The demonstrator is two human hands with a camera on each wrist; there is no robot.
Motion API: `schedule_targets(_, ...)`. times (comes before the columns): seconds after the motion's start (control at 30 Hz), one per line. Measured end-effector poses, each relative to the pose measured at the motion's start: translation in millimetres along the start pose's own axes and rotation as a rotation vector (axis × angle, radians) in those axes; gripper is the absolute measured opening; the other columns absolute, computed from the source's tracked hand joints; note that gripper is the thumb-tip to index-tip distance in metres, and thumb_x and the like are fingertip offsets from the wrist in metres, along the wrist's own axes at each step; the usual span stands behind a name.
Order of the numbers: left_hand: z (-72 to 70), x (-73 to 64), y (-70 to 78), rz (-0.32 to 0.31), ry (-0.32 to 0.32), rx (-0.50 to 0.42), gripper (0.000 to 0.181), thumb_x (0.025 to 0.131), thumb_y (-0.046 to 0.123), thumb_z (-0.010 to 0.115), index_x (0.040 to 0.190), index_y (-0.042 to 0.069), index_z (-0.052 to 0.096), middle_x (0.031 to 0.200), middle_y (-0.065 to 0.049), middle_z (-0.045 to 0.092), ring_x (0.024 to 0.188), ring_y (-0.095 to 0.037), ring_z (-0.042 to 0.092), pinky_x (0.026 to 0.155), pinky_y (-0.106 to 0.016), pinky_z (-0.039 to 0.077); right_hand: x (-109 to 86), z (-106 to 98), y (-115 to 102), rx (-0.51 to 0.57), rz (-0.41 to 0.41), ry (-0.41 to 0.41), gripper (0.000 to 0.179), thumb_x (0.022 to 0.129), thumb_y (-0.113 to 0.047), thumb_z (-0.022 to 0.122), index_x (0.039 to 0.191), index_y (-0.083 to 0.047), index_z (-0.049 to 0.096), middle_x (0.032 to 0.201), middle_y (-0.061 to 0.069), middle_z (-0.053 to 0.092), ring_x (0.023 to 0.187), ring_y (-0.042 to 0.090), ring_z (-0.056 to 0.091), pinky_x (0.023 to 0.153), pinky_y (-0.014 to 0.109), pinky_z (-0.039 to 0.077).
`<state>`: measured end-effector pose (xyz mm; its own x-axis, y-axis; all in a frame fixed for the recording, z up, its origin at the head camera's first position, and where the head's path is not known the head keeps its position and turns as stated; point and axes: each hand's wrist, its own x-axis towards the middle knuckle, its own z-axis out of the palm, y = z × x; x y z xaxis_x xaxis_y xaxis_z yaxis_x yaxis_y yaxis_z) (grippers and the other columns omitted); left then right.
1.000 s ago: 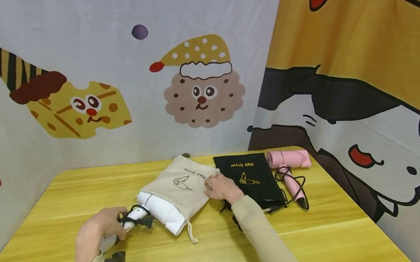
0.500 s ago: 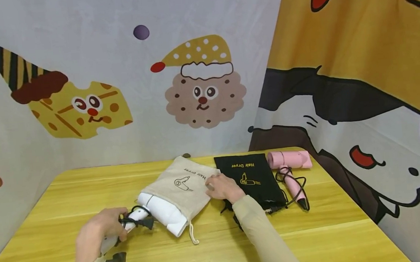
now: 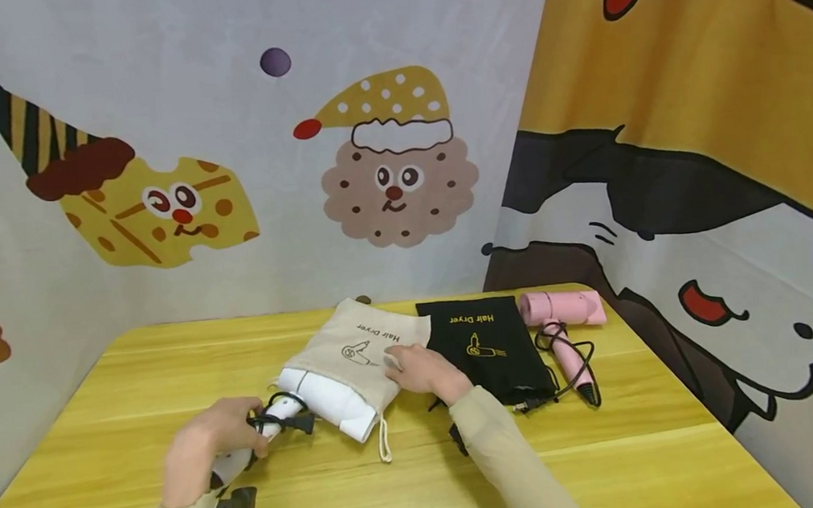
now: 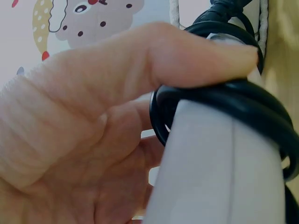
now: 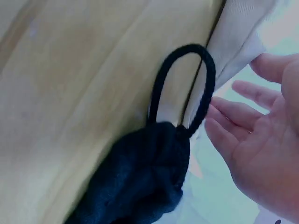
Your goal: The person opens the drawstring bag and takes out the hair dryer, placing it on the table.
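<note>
A white hair dryer (image 3: 328, 402) lies with its barrel partly inside a beige drawstring pouch (image 3: 344, 336) printed "Hair Dryer"; the nozzle end and handle stick out. My left hand (image 3: 215, 440) grips the handle, where a black cord (image 4: 233, 102) is wound round it. In the left wrist view the thumb presses across that cord. My right hand (image 3: 424, 369) rests at the right side of the beige pouch. Its fingers (image 5: 238, 112) look fairly straight in the right wrist view, with the digit nearest the pouch touching its edge.
Right of the beige pouch lies a black pouch (image 3: 488, 360) with yellow print, its cord loop (image 5: 208, 84) beside my right hand. A pink hair dryer (image 3: 564, 309) with a black cord lies at the table's right end. Patterned cloth (image 3: 271, 282) hangs behind the wooden table (image 3: 371, 507).
My left hand and the white hair dryer have shifted a little right and forward. The beige pouch has shifted slightly, and my right hand's fingers have moved a little left on it.
</note>
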<state>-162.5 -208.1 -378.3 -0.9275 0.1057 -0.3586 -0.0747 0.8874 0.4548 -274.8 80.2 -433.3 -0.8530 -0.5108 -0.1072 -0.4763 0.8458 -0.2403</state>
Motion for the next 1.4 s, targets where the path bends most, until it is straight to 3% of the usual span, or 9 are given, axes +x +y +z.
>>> schedule_targets(0.07,1.1,1.2,1.4,0.006,0.003,0.006,0.055,0.066,0.015,0.073,0.116,0.000,0.057,0.105,-0.020,0.061,0.081,-0.025,0.052,0.066,-0.037,0.047,0.2,3,-2,-0.037,-0.015,-0.023,0.030,0.098,-0.033,0.049,0.117,-0.014,0.061,0.113,0.004,0.066,0.099,0.020,0.063,0.085,0.034,0.051)
schedule_targets(0.17,1.7,1.1,2.7,-0.009,0.006,0.001,0.047,0.066,0.013,0.072,0.109,0.003,0.058,0.099,-0.017,0.061,0.078,-0.024,0.052,0.064,-0.036,0.045,0.8,7,-4,-0.113,-0.026,-0.028,0.025,0.098,-0.033,0.048,0.108,-0.016,0.064,0.109,0.005,0.064,0.096,0.021,0.061,0.082,0.034,0.050)
schedule_targets(0.3,1.4,-0.7,2.6,-0.024,0.006,-0.001,0.041,0.066,0.009,0.070,0.105,0.007,0.057,0.093,-0.014,0.059,0.074,-0.024,0.051,0.061,-0.034,0.044,2.7,11,-6,-0.174,-0.007,-0.013,0.032,0.098,-0.035,0.047,0.120,-0.018,0.062,0.123,0.005,0.060,0.111,0.024,0.057,0.093,0.037,0.048)
schedule_targets(0.53,-0.9,-1.9,0.0,-0.025,0.005,0.017,0.051,0.067,0.009,0.071,0.116,0.004,0.056,0.095,-0.016,0.060,0.075,-0.024,0.051,0.064,-0.035,0.044,6.9,10,-7,-0.183,0.015,-0.023,0.038,0.099,-0.037,0.045,0.129,-0.019,0.058,0.133,0.005,0.055,0.122,0.026,0.051,0.102,0.038,0.044)
schedule_targets(0.73,-0.7,-3.0,-1.9,-0.017,-0.002,0.017,0.042,0.067,0.009,0.071,0.106,0.007,0.056,0.090,-0.013,0.058,0.073,-0.024,0.050,0.062,-0.034,0.043,9.6,9,-7,-0.192,0.015,-0.027,0.038,0.098,-0.037,0.046,0.130,-0.019,0.057,0.133,0.005,0.054,0.122,0.025,0.052,0.100,0.038,0.046)
schedule_targets(1.07,-0.1,-4.0,-6.6,0.005,0.001,0.034,0.048,0.066,0.008,0.073,0.112,0.005,0.057,0.093,-0.013,0.060,0.073,-0.023,0.051,0.062,-0.035,0.044,14.6,10,-6,-0.217,-0.013,0.004,0.025,0.096,-0.035,0.052,0.110,-0.018,0.063,0.116,0.003,0.058,0.105,0.021,0.057,0.085,0.035,0.051)
schedule_targets(1.23,-0.7,-3.8,-8.9,0.040,-0.032,0.021,0.056,0.064,0.005,0.074,0.118,0.006,0.058,0.111,-0.020,0.060,0.081,-0.025,0.049,0.067,-0.037,0.045,17.1,10,0,-0.239,-0.003,0.008,0.014,0.094,-0.031,0.056,0.089,-0.017,0.057,0.100,0.002,0.055,0.090,0.019,0.055,0.072,0.031,0.049)
schedule_targets(1.33,-0.9,-3.2,-10.0,0.048,-0.044,0.006,0.055,0.064,0.006,0.075,0.116,0.007,0.058,0.112,-0.019,0.060,0.082,-0.025,0.049,0.067,-0.036,0.045,17.7,9,3,-0.221,0.018,-0.016,0.017,0.095,-0.034,0.054,0.091,-0.017,0.057,0.104,0.004,0.056,0.092,0.020,0.056,0.073,0.033,0.049)
schedule_targets(1.4,-1.3,-3.2,-11.1,0.050,-0.041,0.008,0.052,0.064,0.006,0.075,0.113,0.009,0.059,0.109,-0.018,0.060,0.081,-0.024,0.049,0.067,-0.036,0.045,17.6,9,3,-0.199,0.036,-0.044,0.028,0.095,-0.041,0.052,0.104,-0.016,0.060,0.122,0.007,0.056,0.108,0.024,0.057,0.083,0.037,0.051)
